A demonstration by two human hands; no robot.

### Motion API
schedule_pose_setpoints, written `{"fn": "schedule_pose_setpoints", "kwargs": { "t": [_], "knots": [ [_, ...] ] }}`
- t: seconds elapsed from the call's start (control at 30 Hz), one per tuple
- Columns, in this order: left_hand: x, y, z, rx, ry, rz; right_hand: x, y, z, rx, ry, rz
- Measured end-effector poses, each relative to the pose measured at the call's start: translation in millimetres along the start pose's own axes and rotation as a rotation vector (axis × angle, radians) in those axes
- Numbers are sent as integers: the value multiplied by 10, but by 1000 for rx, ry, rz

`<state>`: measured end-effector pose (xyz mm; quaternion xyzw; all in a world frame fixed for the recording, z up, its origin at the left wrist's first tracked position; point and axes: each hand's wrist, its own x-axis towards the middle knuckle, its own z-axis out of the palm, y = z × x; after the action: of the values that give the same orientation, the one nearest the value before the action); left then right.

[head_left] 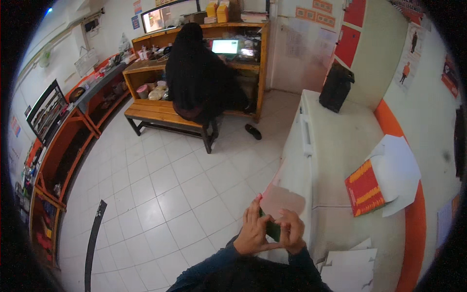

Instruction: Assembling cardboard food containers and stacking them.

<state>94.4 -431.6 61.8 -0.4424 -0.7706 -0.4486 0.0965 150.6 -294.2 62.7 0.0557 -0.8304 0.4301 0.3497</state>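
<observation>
The long white cabinet (335,160) fills the right side, with a wooden counter (262,68) beyond it to its left, where a person in black (199,78) sits facing a lit laptop (224,47). On the cabinet's top lie an open red-and-yellow carton with white flaps (384,182) along its right edge, some white sheets (348,270) at its near end and an upright black bag (336,87) at its far end. Just off the cabinet's left edge, both hands, left (254,226) and right (290,232), grasp a pale pinkish panel (283,199) with a dark green part (273,230) between them.
</observation>
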Motion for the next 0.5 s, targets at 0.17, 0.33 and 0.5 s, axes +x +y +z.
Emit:
{"fn": "schedule_pose_setpoints", "kwargs": {
  "t": [0.17, 0.33, 0.5],
  "knots": [
    [448, -376, 4, -636, 18, -44, 130, 216, -589, -170, 400, 139],
    [1053, -601, 215, -961, -62, 114, 19, 348, -926, 721, 343, 508],
    [1660, -653, 771, -985, -280, 234, -392, 571, -1252, 18, 641, 296]
  ]
}}
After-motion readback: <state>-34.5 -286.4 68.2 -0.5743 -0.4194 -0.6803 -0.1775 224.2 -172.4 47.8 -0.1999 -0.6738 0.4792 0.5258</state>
